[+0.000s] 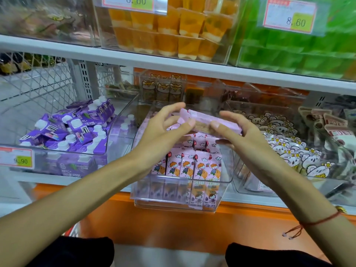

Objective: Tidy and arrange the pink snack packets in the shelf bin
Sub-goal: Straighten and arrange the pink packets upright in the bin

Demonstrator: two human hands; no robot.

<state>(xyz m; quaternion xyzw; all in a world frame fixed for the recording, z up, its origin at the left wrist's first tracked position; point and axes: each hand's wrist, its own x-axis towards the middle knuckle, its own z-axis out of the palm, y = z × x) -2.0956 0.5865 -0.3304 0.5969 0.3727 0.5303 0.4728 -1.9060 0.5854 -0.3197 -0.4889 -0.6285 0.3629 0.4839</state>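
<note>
I have a small stack of pink snack packets [212,122] pinched between both hands, held just above the clear shelf bin [221,189] and over its back half. My left hand [165,128] grips the near-left end with thumb and curled fingers; my right hand [237,132] grips the right end the same way, so neither is free. The stack's long axis runs left to right, tilting slightly down toward the right, across the bin rather than along it. The bin sits directly below and a little toward me, equally near both hands, so the placement turns on lowering the stack straight down and, I judge, turning it upright to match the rows. How many packets are in the stack I cannot tell; at least two edges show. In the bin, the front row shows four upright packets, with more rows behind partly hidden by my hands. Purple cartons [77,128] fill the bin to the left.
</note>
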